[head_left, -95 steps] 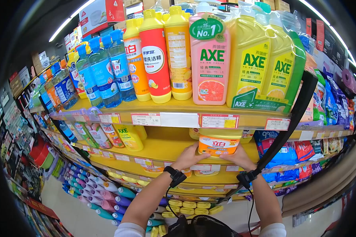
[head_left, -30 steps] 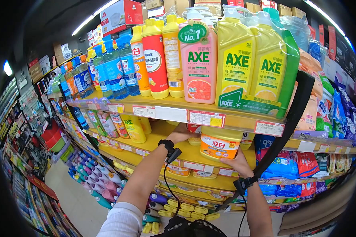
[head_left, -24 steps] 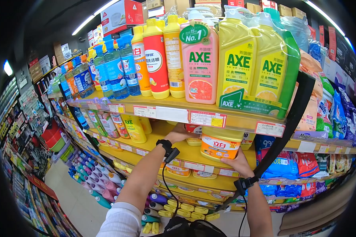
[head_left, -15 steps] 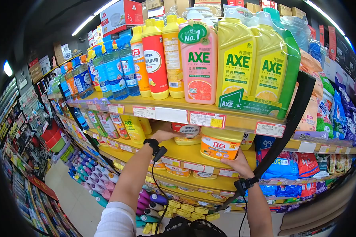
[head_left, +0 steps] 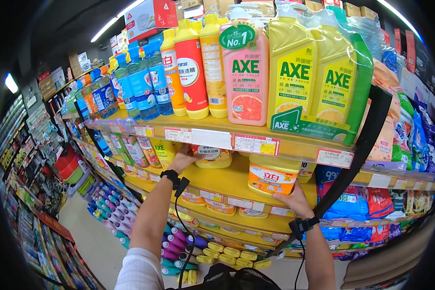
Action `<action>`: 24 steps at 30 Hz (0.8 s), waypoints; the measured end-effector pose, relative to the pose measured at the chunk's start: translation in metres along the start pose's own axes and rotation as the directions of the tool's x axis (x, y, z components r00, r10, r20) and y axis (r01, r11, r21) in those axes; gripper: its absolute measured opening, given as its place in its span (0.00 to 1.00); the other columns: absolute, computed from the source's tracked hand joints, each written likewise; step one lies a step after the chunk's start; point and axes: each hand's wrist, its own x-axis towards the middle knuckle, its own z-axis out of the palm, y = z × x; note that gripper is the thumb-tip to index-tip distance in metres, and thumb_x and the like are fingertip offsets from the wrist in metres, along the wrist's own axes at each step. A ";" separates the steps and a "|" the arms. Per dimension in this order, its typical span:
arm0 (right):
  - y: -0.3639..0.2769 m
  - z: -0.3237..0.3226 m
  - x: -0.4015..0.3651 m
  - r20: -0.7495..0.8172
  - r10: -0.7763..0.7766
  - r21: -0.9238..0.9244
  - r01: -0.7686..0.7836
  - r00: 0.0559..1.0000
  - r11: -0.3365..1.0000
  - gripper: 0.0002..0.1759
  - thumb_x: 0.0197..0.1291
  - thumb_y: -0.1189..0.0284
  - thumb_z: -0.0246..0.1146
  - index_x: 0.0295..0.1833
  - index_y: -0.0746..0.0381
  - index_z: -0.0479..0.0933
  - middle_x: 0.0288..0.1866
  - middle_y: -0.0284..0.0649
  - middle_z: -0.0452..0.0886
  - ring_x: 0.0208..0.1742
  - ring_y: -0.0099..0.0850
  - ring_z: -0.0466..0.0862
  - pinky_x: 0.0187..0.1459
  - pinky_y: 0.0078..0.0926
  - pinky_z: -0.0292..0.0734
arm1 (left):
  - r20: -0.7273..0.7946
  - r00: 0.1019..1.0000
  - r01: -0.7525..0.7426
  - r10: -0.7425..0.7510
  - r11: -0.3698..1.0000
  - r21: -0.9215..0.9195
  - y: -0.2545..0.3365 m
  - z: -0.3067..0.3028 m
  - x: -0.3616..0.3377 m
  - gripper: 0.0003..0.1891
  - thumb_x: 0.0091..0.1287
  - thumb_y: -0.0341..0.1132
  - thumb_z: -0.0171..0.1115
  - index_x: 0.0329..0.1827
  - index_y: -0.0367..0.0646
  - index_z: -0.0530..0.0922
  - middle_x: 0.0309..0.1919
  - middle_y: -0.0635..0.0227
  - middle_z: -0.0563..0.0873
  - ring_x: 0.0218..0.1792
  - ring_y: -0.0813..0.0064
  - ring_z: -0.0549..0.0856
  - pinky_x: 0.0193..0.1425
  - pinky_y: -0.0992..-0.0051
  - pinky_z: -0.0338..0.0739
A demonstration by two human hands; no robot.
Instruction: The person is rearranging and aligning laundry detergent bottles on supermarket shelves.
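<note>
On the second shelf, my left hand (head_left: 183, 158) grips the left side of a yellow dish soap bottle (head_left: 216, 155) with a red and white label; the bottle's top is hidden under the upper shelf. Farther right, my right hand (head_left: 296, 198) holds the lower right side of another yellow dish soap bottle (head_left: 271, 179), which has an orange and white label. Its thumb lies on the front while the other fingers are mostly hidden. Bare shelf board (head_left: 229, 181) shows between the two bottles. Left of my left hand stands a yellow-green AXE bottle (head_left: 163, 153).
Overhead, the upper shelf edge (head_left: 210, 138) carries price tags, with a pink AXE bottle (head_left: 246, 72) and several others above. A black shelf post (head_left: 367, 125) rises at right. Bagged detergents (head_left: 345, 205) fill the right shelves. Purple bottles (head_left: 179, 239) stand low down.
My left hand has moved left along the shelf, and the red-labelled bottle has shifted left with it, widening the gap between the bottles. My right hand stays on the orange-labelled bottle.
</note>
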 end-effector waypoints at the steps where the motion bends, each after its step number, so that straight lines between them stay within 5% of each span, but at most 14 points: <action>1: 0.001 0.000 0.000 0.003 -0.001 0.005 0.001 1.000 1.000 0.40 0.50 0.74 0.80 0.64 0.68 0.64 0.62 0.44 0.77 0.63 0.31 0.78 0.65 0.29 0.75 | -0.026 1.000 0.004 -0.005 1.000 -0.010 0.002 0.003 -0.002 0.35 0.58 0.28 0.77 0.68 0.39 0.68 0.60 0.61 0.82 0.59 0.67 0.81 0.65 0.70 0.76; 5: 0.003 -0.001 0.001 0.017 0.009 -0.012 -0.008 1.000 1.000 0.40 0.51 0.77 0.78 0.67 0.67 0.63 0.63 0.43 0.76 0.64 0.31 0.77 0.66 0.30 0.74 | -0.094 0.996 0.003 -0.003 1.000 0.000 -0.009 0.008 0.002 0.33 0.58 0.26 0.75 0.66 0.38 0.69 0.58 0.61 0.82 0.59 0.66 0.81 0.65 0.69 0.76; 8: 0.001 -0.001 0.000 0.018 0.008 -0.018 -0.007 1.000 1.000 0.41 0.52 0.78 0.78 0.68 0.66 0.63 0.64 0.42 0.76 0.64 0.31 0.77 0.67 0.30 0.74 | -0.139 0.985 -0.098 0.103 0.994 0.043 -0.011 0.021 -0.003 0.36 0.56 0.26 0.77 0.66 0.37 0.67 0.59 0.60 0.80 0.60 0.66 0.80 0.66 0.68 0.76; 14: 0.004 -0.001 0.001 0.015 0.013 -0.009 -0.013 1.000 1.000 0.41 0.52 0.78 0.78 0.68 0.67 0.63 0.64 0.42 0.76 0.64 0.30 0.77 0.67 0.30 0.73 | -0.163 0.983 -0.072 0.090 0.991 0.112 -0.006 0.039 -0.008 0.47 0.53 0.32 0.80 0.73 0.38 0.58 0.66 0.57 0.74 0.66 0.64 0.75 0.72 0.68 0.70; 24: 0.007 -0.001 0.001 0.016 0.009 0.011 -0.009 1.000 1.000 0.41 0.52 0.79 0.77 0.69 0.66 0.63 0.65 0.42 0.76 0.65 0.30 0.76 0.67 0.30 0.73 | -0.226 0.969 -0.079 0.104 0.990 0.116 -0.023 0.051 -0.009 0.43 0.53 0.30 0.80 0.69 0.37 0.61 0.63 0.57 0.76 0.65 0.65 0.76 0.72 0.68 0.71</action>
